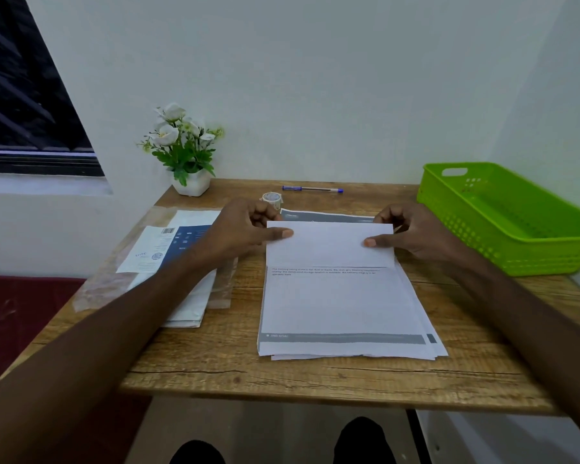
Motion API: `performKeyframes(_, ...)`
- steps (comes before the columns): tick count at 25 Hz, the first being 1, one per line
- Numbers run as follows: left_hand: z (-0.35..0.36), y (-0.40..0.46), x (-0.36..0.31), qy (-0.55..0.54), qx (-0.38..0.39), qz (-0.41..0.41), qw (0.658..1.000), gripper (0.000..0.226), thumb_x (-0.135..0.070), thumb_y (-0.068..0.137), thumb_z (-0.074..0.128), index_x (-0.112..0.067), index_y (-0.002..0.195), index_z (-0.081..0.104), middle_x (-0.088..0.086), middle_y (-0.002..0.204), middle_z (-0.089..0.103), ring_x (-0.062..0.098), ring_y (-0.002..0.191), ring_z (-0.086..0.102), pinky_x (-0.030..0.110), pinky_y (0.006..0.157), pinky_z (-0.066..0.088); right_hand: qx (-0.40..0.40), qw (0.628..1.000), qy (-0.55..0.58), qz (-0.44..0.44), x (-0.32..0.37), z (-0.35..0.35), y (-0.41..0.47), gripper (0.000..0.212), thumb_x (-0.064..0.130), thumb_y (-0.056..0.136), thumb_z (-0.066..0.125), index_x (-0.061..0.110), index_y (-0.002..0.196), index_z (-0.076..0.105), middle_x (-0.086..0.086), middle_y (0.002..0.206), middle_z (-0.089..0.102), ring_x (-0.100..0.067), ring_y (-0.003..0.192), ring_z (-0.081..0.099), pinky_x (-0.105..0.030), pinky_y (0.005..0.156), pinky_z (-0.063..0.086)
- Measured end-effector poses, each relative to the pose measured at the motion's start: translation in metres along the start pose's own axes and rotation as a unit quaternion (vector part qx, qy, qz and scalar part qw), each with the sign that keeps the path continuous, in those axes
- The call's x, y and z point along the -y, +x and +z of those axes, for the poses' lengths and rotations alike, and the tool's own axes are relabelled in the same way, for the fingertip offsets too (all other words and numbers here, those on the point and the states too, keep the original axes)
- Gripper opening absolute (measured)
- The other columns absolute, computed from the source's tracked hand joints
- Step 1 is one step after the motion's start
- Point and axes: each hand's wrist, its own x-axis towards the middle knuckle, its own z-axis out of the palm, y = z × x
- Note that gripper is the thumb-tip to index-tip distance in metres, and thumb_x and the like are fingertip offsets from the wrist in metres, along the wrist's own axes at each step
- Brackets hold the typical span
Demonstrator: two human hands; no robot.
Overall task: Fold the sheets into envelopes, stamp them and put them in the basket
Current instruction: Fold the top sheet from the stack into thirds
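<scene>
Both forearms reached fwd, roughly parallel. Left hand & right hand faced each other, thumbs pointing inward on top, fingers curled under, pinching.

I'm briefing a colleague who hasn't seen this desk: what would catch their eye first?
Probably the bright green basket at the table's right edge, with nothing visible inside it. Next, the left hand and right hand folding the top sheet over the paper stack at centre. A white flower pot stands back left.

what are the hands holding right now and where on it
Both hold the top sheet by its folded-over far flap: left hand at the flap's left edge, right hand at its right edge, thumbs on top.
</scene>
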Motion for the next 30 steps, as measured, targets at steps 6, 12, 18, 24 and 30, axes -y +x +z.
performKeyframes(6, -0.006, -0.003, -0.005, -0.12, -0.058, 0.049, 0.99, 0.025, -0.02, 0.085, 0.082, -0.006, 0.106, 0.079, 0.007, 0.097, 0.08, 0.018, 0.089, 0.076, 0.022, 0.071, 0.058, -0.051, 0.997, 0.035, -0.055, 0.009, -0.004, 0.001, 0.023, 0.004, 0.068, 0.091, 0.014, 0.076, 0.072, 0.004, 0.076, 0.07, -0.01, 0.069, 0.059, -0.025, 0.063, 0.044)
performKeyframes(12, 0.0, -0.007, -0.006, -0.01, -0.076, 0.115, 0.99, 0.019, -0.018, 0.086, 0.082, -0.017, 0.105, 0.081, -0.01, 0.096, 0.08, 0.006, 0.09, 0.076, 0.017, 0.08, 0.057, -0.097, 0.991, -0.028, -0.088, 0.008, -0.005, -0.004, 0.016, 0.003, 0.073, 0.087, 0.012, 0.077, 0.074, -0.003, 0.078, 0.074, -0.011, 0.071, 0.063, -0.032, 0.064, 0.048)
performKeyframes(18, 0.0, -0.011, -0.005, 0.133, -0.032, 0.175, 0.975, 0.022, -0.012, 0.085, 0.08, -0.019, 0.106, 0.081, -0.004, 0.099, 0.079, -0.005, 0.081, 0.072, 0.006, 0.072, 0.051, -0.034, 0.978, -0.131, -0.16, 0.009, -0.002, -0.008, 0.031, -0.008, 0.069, 0.082, 0.021, 0.076, 0.078, 0.006, 0.077, 0.075, -0.009, 0.073, 0.069, -0.03, 0.068, 0.055)
performKeyframes(24, 0.002, -0.016, -0.012, 0.249, 0.033, 0.175, 0.952, 0.022, -0.023, 0.087, 0.078, -0.03, 0.108, 0.08, -0.005, 0.099, 0.079, 0.007, 0.062, 0.065, 0.013, 0.061, 0.046, 0.053, 0.976, -0.154, -0.143, 0.015, 0.001, -0.016, 0.024, 0.001, 0.07, 0.088, 0.015, 0.087, 0.08, 0.003, 0.092, 0.077, -0.02, 0.086, 0.071, -0.044, 0.078, 0.058)
performKeyframes(30, 0.004, -0.023, -0.023, 0.362, 0.074, 0.138, 0.919, 0.034, -0.017, 0.085, 0.068, -0.038, 0.11, 0.079, -0.008, 0.105, 0.079, 0.009, 0.076, 0.066, 0.03, 0.083, 0.055, 0.077, 0.972, -0.176, -0.139, 0.018, 0.003, -0.02, 0.018, 0.026, 0.076, 0.089, 0.019, 0.09, 0.079, 0.009, 0.095, 0.076, -0.012, 0.09, 0.07, -0.043, 0.08, 0.057)
